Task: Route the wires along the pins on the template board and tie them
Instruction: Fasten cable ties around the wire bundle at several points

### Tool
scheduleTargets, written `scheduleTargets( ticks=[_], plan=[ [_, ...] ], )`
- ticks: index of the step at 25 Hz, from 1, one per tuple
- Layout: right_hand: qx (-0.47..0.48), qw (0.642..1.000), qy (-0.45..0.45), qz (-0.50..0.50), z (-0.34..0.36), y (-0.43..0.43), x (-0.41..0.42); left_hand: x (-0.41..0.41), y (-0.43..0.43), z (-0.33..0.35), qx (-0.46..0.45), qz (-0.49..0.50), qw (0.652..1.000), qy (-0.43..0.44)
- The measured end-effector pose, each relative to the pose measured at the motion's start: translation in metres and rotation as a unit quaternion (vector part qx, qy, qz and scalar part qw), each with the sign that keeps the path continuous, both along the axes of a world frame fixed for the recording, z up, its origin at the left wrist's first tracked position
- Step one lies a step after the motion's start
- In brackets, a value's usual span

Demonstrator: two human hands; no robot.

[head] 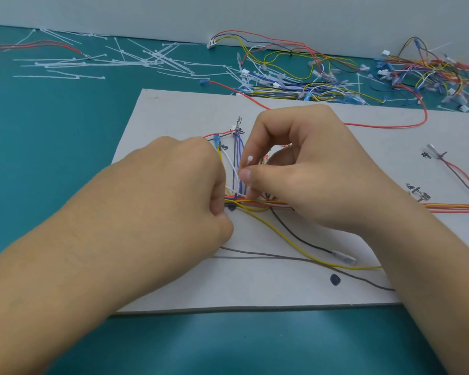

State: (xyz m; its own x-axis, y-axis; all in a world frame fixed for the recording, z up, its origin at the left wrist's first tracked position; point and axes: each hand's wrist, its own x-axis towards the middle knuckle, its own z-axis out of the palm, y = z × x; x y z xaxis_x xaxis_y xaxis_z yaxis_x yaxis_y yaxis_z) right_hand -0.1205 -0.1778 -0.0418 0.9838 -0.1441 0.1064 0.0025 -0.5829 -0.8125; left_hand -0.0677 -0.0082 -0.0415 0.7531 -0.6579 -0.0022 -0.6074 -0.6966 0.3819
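Teal mat [65, 131] covers the bench, with a white wall behind; loose ties [136, 60] lie scattered far left and spare harnesses [309, 74] are heaped far right. Board [255, 288] lies flat on the mat, in front of the person. Wires [240, 150] run down from a terminal [238, 121] at the top of the board and meet a horizontal bundle [255, 203] that continues toward the right edge. Right hand [295, 163] pinches a white tie [248, 161] between thumb and forefinger, just beside the vertical wires, with the tie head pointing up. Left hand [179, 185] has its fingers curled at the junction of the two runs — whether it grips wires or the tie tail cannot be told, since the hand hides the contact. Step in hand, as judged: tying at the junction; routing there appears done. A yellow wire [295, 243] and a grey wire [268, 257] trail loose across the lower board, so the task seems only partly complete. Next move calls for feeding the tail through the head and pulling it snug — keep every wire of the run inside the loop, and hold the bundle flat against the board while tightening.
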Motion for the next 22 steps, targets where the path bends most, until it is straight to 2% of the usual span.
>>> scheduleTargets(
  ticks=[3,5,10,22],
  plan=[
    [-0.016,1.0,-0.013,-0.008,0.001,0.001,0.0,0.013,0.004,0.006,-0.072,0.021,0.997,-0.03],
    [-0.023,1.0,-0.013,-0.01,0.001,0.002,0.0,0.018,0.002,0.007,-0.096,0.009,0.995,-0.018],
    [-0.021,1.0,-0.012,-0.002,0.003,0.003,-0.001,0.023,-0.003,-0.001,-0.064,-0.036,0.995,0.062],
    [0.003,1.0,-0.02,-0.02,0.002,0.001,-0.001,0.027,0.0,0.003,-0.063,-0.049,0.995,0.052]
  ],
)
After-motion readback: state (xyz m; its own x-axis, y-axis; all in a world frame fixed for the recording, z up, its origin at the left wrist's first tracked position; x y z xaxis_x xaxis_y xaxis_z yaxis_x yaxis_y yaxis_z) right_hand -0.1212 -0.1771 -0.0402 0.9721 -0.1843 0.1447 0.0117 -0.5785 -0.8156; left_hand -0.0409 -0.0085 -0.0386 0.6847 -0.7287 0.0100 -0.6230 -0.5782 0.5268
